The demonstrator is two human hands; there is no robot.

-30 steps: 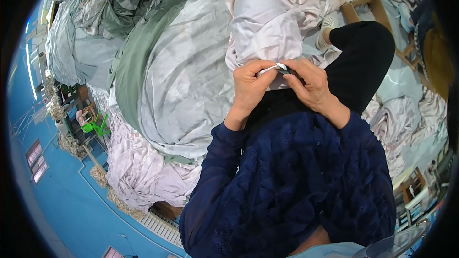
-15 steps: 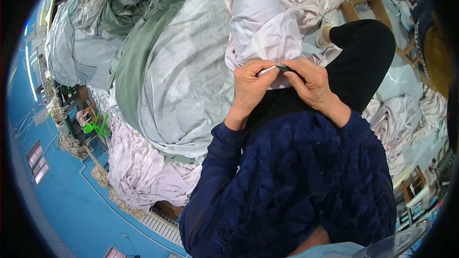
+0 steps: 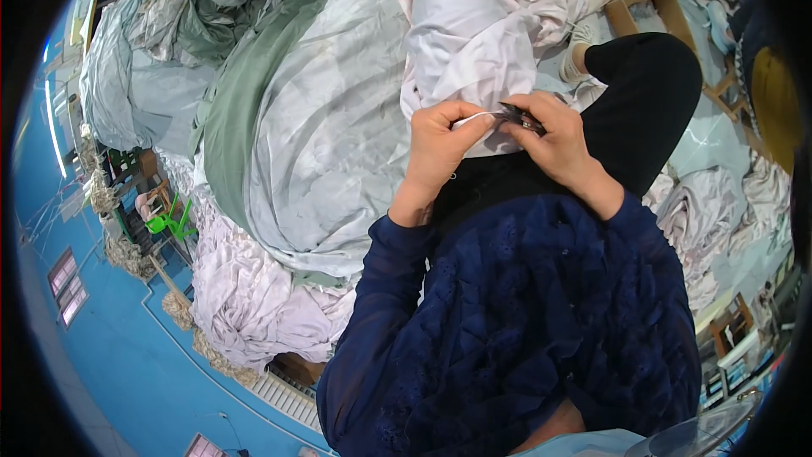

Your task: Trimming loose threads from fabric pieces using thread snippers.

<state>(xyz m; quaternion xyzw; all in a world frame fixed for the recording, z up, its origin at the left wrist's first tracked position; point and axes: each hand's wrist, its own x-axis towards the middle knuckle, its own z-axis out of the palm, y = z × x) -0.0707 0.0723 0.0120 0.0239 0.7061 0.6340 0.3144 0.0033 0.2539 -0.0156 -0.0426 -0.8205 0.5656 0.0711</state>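
A pale pinkish-white cloth (image 3: 461, 34) lies across my lap and stretches away from me. My left hand (image 3: 444, 140) is closed, its thumb and forefinger pinching a white edge of this cloth. Close on its right, my right hand (image 3: 554, 140) is closed around small dark thread snips (image 3: 526, 118). The blades point left and meet the pinched edge by my left fingertips. Whether they are cutting cannot be made out.
To the left is a big heap of pale grey-white cloth (image 3: 330, 110) with a green cloth (image 3: 245, 110) along its side. More lilac-white cloth (image 3: 254, 305) is piled nearer. A wooden stool (image 3: 672, 17) stands far right, and a green chair (image 3: 173, 220) far left.
The snips have turned in my right hand, and more of their dark body shows. The left hand keeps its pinch, shifted slightly left.
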